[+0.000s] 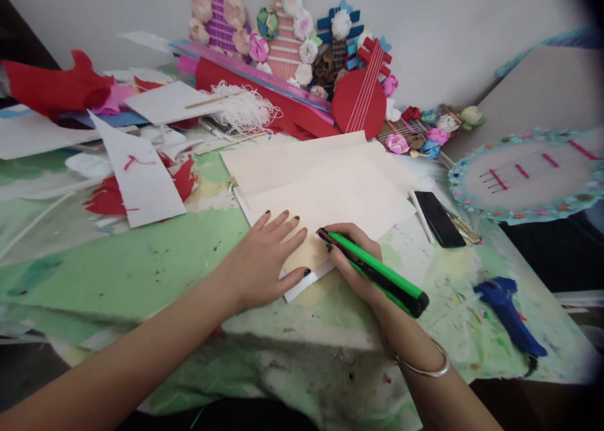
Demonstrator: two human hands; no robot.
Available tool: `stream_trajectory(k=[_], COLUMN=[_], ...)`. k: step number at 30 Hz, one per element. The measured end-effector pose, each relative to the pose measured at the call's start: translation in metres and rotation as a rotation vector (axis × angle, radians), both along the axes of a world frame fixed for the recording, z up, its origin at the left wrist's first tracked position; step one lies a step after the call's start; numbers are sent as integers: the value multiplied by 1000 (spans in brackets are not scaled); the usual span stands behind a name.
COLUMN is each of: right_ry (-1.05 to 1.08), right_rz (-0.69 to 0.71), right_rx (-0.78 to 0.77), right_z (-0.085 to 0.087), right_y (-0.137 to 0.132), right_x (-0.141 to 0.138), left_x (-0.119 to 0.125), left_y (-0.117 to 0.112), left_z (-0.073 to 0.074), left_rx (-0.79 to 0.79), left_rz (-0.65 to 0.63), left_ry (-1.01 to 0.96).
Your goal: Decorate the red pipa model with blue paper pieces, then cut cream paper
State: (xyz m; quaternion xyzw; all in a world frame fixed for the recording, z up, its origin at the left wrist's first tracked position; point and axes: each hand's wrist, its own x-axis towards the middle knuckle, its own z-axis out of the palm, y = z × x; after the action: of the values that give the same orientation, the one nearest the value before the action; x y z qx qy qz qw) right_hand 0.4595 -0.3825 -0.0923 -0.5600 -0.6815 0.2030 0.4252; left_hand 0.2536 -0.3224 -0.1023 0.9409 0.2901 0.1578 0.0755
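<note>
At the near side of the cream paper [325, 173], left hand [267, 258] splayed flat, right hand [357, 280] clutching a chunky green cutter [384, 270]

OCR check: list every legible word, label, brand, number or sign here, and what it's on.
No readable text anywhere in view.
Cutter: any marking is too small or blurred to read.
Glue gun: same.
Phone: dark screen, nothing legible.
Paper: no writing visible.
</note>
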Motion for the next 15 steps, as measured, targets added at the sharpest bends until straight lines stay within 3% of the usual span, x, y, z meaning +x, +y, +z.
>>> stream_trajectory(k=[15], right_ry=[-15], right_rz=[24], right_rx=[-11], right_z=[-2], right_y=[1], right_x=[0], left_x=[1], left_y=[-1], left_z=[1], left_rx=[7], left_rz=[-2], left_ry=[-15])
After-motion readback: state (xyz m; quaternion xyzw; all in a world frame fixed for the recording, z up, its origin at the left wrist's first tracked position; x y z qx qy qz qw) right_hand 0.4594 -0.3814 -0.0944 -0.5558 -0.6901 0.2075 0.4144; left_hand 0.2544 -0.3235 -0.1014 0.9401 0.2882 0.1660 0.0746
